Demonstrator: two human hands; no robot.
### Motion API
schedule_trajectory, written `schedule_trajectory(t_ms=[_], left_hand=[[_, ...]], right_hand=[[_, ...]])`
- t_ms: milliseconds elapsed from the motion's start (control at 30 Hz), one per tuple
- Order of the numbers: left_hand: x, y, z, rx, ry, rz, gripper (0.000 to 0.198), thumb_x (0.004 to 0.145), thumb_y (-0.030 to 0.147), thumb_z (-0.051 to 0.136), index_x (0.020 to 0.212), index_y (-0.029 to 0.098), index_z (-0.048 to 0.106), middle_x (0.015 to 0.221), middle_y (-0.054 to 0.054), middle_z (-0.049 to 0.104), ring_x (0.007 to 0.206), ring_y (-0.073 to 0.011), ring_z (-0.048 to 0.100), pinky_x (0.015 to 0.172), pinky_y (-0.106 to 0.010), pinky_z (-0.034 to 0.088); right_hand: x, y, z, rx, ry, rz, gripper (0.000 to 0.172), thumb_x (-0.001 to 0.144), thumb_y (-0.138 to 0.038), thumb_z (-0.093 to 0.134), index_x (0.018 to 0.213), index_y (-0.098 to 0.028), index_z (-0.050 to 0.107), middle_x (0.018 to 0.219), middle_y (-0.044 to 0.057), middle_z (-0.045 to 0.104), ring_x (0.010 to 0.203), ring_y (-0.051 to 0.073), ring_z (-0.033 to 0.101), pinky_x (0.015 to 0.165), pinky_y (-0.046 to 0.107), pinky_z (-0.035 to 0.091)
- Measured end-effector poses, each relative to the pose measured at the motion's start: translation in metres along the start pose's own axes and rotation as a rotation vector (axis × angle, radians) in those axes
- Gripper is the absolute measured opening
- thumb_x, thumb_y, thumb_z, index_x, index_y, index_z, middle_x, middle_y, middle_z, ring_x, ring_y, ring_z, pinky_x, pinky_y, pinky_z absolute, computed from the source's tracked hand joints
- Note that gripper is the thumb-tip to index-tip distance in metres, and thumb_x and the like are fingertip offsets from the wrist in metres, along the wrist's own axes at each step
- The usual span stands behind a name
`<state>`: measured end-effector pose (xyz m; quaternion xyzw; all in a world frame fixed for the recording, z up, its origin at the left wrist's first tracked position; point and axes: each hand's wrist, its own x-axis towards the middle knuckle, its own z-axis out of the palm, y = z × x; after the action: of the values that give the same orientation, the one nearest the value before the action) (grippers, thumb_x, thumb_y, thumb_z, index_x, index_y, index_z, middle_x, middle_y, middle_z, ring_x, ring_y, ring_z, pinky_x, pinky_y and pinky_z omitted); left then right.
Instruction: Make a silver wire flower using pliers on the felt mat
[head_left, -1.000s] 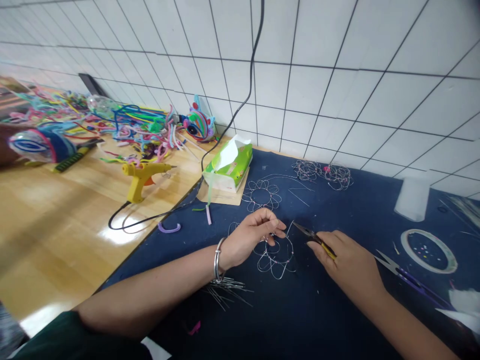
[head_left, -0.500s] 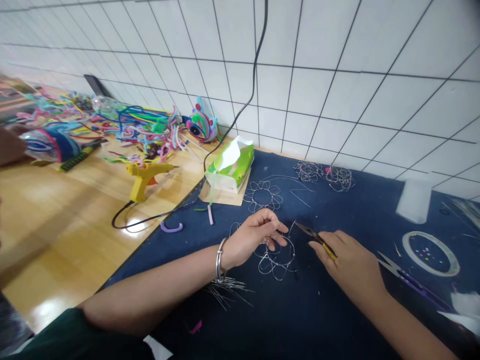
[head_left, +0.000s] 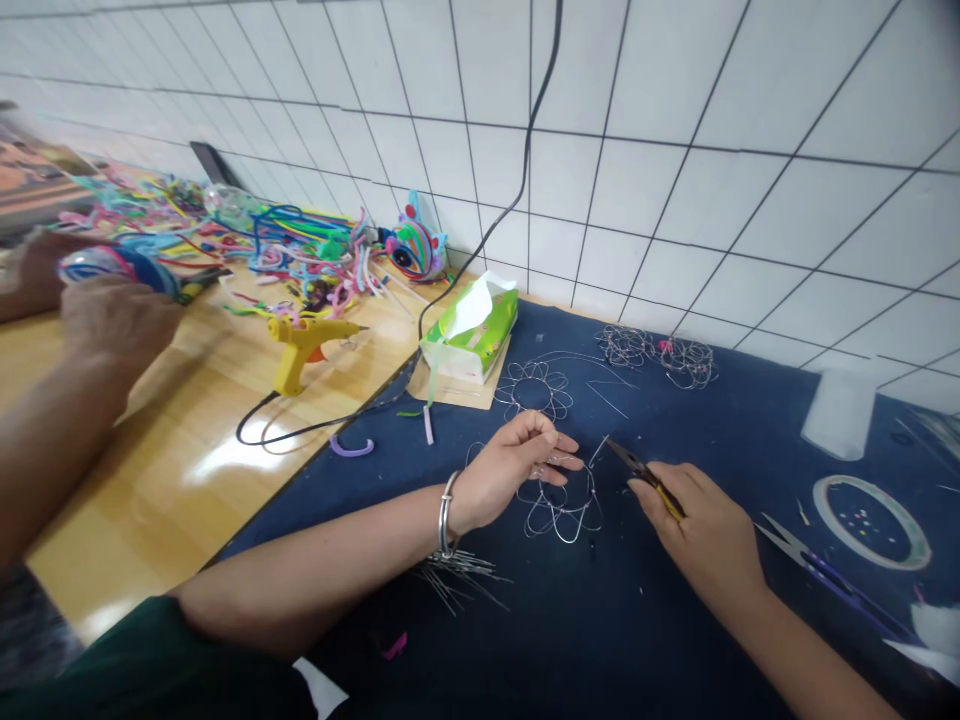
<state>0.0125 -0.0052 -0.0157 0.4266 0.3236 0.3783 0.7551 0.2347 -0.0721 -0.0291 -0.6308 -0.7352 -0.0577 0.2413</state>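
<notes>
My left grip (head_left: 501,472) is closed at thumb and forefinger on the far-left part of the flower (head_left: 564,511), a beaded wire ring with looped wire petals; the other fingers are partly extended over the ring. The flower is located near the middle of the dark blue surface (head_left: 637,640). A bangle (head_left: 445,515) encircles my left wrist.

My right grip (head_left: 697,520) is wrapped around the handles of the pliers (head_left: 646,481). The pliers point left and far, with the tip at the free wire end rising from the right side of the flower. I cannot tell whether the jaws clamp that end.

Adjacent items: a second flower (head_left: 534,380) lies flat on the far side of my left grip. Farther right, near the wall, are two wire bundles (head_left: 626,346). Loose wires (head_left: 465,572) lie on the near side of my left wrist. To the right of my right grip are the scissors (head_left: 821,573), blades parted, and a white ring (head_left: 823,508) surrounding small beads (head_left: 862,520). Far left of the flower stands a tissue pack (head_left: 487,338); left of it, the glue gun (head_left: 300,350) rests on the wooden surface (head_left: 187,480). At far left, a co-worker's hands (head_left: 120,312) hold a coloured object (head_left: 146,268).
</notes>
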Motion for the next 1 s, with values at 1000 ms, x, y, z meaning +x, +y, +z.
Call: schedule_trajectory(t_ms=[1000], left_hand=[[-0.010,0.001,0.008,-0.168,-0.089,-0.136,0.010,0.084,0.021,0.051,0.081,0.014,0.045,0.099,-0.011,0.060,0.086,-0.0211,0.064,0.071,-0.032,0.050]], right_hand=[[0.007,-0.010,-0.010,-0.341,0.029,-0.278,0.027,0.081,-0.040,0.053,0.098,-0.019,0.060,0.076,0.004,0.057,0.070,0.015,0.049,0.064,0.027,0.035]])
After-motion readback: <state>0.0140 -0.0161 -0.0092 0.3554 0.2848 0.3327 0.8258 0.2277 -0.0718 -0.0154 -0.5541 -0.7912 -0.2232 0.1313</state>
